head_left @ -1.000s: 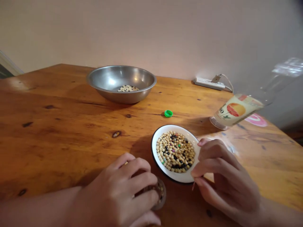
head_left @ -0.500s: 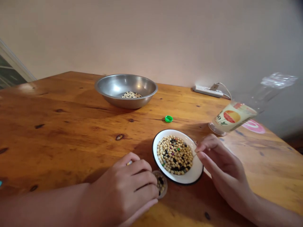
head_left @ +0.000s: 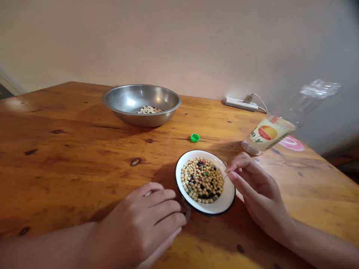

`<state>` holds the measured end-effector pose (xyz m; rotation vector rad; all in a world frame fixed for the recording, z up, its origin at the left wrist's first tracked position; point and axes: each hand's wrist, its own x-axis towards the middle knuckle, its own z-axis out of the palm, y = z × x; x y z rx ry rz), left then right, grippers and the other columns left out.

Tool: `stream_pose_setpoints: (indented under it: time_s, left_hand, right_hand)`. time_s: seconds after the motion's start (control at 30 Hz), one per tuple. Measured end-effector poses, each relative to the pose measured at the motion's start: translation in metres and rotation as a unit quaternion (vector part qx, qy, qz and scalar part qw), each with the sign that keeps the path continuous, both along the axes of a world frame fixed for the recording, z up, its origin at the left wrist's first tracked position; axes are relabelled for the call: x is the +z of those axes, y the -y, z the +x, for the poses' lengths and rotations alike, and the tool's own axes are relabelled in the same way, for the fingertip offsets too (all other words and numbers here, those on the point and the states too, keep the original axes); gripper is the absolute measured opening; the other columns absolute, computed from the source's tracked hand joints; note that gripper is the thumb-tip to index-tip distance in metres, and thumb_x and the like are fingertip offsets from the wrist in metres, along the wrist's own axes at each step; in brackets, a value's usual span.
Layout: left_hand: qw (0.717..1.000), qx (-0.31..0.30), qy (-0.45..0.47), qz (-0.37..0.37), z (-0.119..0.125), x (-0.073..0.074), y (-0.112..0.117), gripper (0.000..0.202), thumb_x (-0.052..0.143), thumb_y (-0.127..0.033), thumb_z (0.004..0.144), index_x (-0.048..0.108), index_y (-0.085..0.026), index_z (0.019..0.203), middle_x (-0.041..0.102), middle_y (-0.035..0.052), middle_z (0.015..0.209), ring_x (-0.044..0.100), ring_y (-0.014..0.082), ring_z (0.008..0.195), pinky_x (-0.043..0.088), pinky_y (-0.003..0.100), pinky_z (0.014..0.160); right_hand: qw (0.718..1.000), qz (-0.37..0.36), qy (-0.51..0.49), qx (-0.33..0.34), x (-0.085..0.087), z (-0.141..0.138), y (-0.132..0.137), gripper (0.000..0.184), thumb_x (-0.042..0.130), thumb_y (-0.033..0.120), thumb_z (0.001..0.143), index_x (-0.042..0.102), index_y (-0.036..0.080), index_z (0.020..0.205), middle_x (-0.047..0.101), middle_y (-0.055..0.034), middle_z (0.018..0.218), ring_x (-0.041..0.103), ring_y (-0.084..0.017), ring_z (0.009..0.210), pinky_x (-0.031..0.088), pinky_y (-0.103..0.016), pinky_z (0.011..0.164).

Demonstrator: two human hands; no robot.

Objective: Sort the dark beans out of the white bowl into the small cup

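Observation:
A white dish with a dark rim point(head_left: 229, 200) stands in front of me, holding many small round beads point(head_left: 202, 179), mostly cream with black and a few coloured ones. At its right edge my right hand point(head_left: 252, 186) pinches a thin wire-like piece point(head_left: 226, 175) between thumb and forefinger. To the left of the dish, my left hand point(head_left: 151, 220) curls over a small round container point(head_left: 188, 213). Only a sliver of that container shows past the fingertips; the hand hides the rest. Something small and pale point(head_left: 148, 193) peeks out by the left forefinger.
A steel bowl point(head_left: 143, 118) with more beads sits farther back on the wooden table point(head_left: 92, 157). Between bowl and dish lies a green cap point(head_left: 195, 138). A clear labelled plastic bottle point(head_left: 269, 132) stands at right, near a pink round piece point(head_left: 293, 143). A power strip point(head_left: 241, 104) lies by the wall.
The view has shifted slightly, so everything sits a little farther left. My left hand now covers more of the small container, whose beads showed before. My right hand keeps its pinch beside the dish.

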<state>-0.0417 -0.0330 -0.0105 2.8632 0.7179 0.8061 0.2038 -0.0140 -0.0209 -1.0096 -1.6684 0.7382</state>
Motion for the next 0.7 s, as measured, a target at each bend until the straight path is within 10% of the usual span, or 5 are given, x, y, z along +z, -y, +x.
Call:
stream_pose_setpoints:
  time_s: [0.3, 0.7]
  left_hand:
    - [0.997, -0.045, -0.041, -0.037, -0.008, 0.008, -0.003, 0.021, 0.051, -0.007, 0.082, 0.063, -0.018, 0.095, 0.070, -0.0010, 0.087, 0.059, 0.0144, 0.081, 0.038, 0.029, 0.086]
    - [0.980, 0.095, 0.012, -0.177, -0.001, 0.000, -0.011, 0.017, 0.048, -0.011, 0.085, 0.061, -0.021, 0.080, 0.058, 0.0000, 0.081, 0.049, 0.0154, 0.079, 0.034, 0.030, 0.073]
  right_hand:
    - [0.999, 0.013, 0.034, -0.013, 0.003, 0.000, 0.000, 0.011, 0.052, 0.028, 0.090, 0.055, 0.023, 0.081, 0.048, -0.0010, 0.078, 0.048, -0.013, 0.072, 0.044, -0.022, 0.063]
    - [0.999, -0.003, 0.039, -0.004, 0.005, -0.001, 0.001, 0.008, 0.053, 0.025, 0.090, 0.055, 0.024, 0.082, 0.049, 0.0011, 0.076, 0.046, -0.012, 0.070, 0.040, -0.022, 0.063]
